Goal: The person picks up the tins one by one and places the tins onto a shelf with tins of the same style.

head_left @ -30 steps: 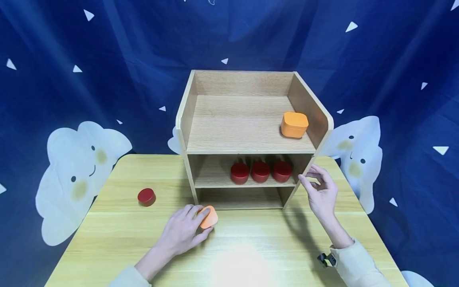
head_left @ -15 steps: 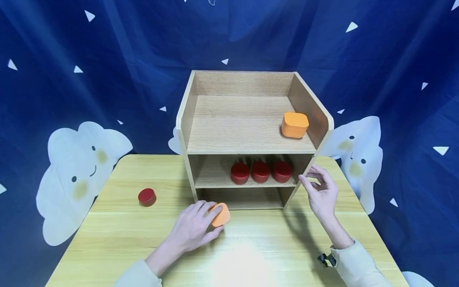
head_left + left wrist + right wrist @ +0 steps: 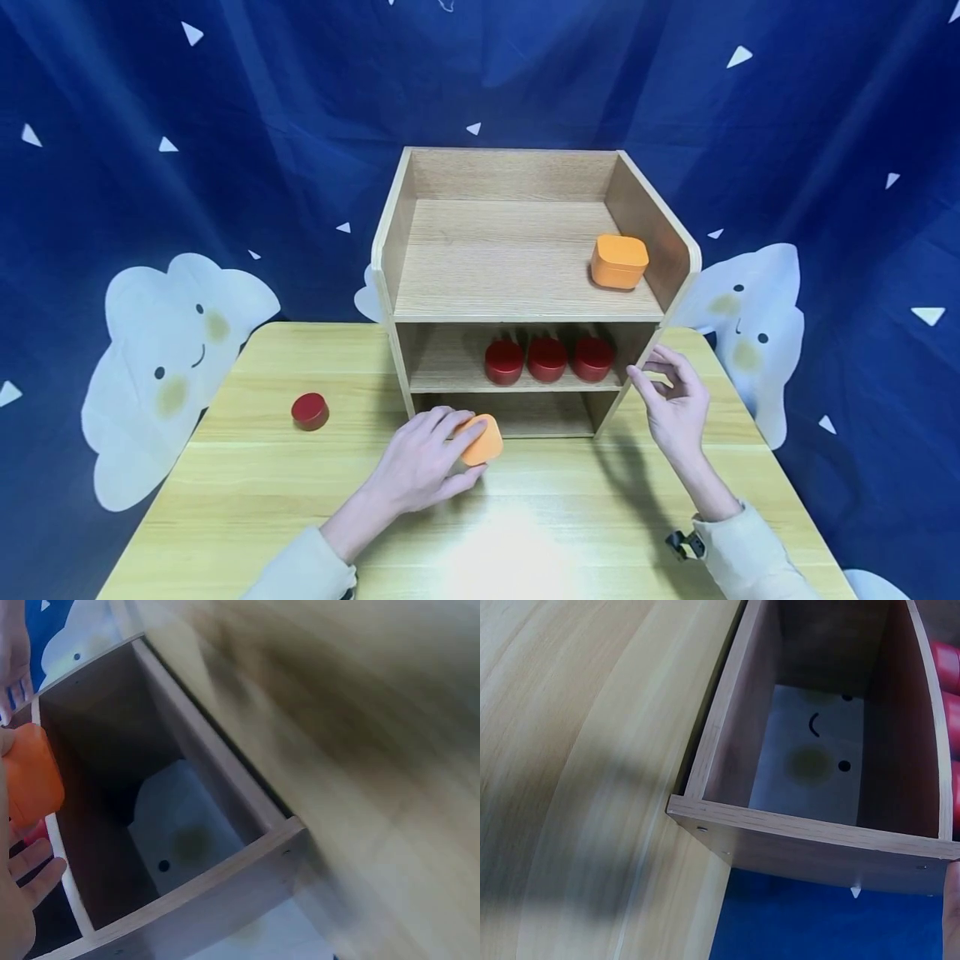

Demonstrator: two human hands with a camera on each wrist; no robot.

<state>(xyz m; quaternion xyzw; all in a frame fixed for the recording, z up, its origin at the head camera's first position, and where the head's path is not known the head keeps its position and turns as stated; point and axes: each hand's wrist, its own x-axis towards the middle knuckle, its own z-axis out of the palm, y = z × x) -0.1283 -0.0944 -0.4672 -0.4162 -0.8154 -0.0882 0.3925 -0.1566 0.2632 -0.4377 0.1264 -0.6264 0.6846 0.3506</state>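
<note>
My left hand (image 3: 420,462) grips a small orange box (image 3: 483,442) with rounded corners, in front of the shelf's lowest compartment. In the left wrist view the orange box (image 3: 36,778) sits at the left edge, thumb and fingers on either side. My right hand (image 3: 678,408) is at the right side panel of the wooden shelf (image 3: 480,242), thumb tip at the front edge and fingers alongside the outer face. Only a sliver of that hand (image 3: 952,907) shows in the right wrist view. Another orange box (image 3: 619,262) stands at the right of the top shelf.
Three round red tins (image 3: 504,362) line the middle shelf, toward its right side. One more red tin (image 3: 310,412) lies on the wooden table (image 3: 225,500) left of the shelf. Behind hangs a blue curtain (image 3: 315,167) with clouds and white triangles.
My left hand has carried the orange box to the right and slightly farther from me, along the shelf's front. The right hand has stayed at the side panel.
</note>
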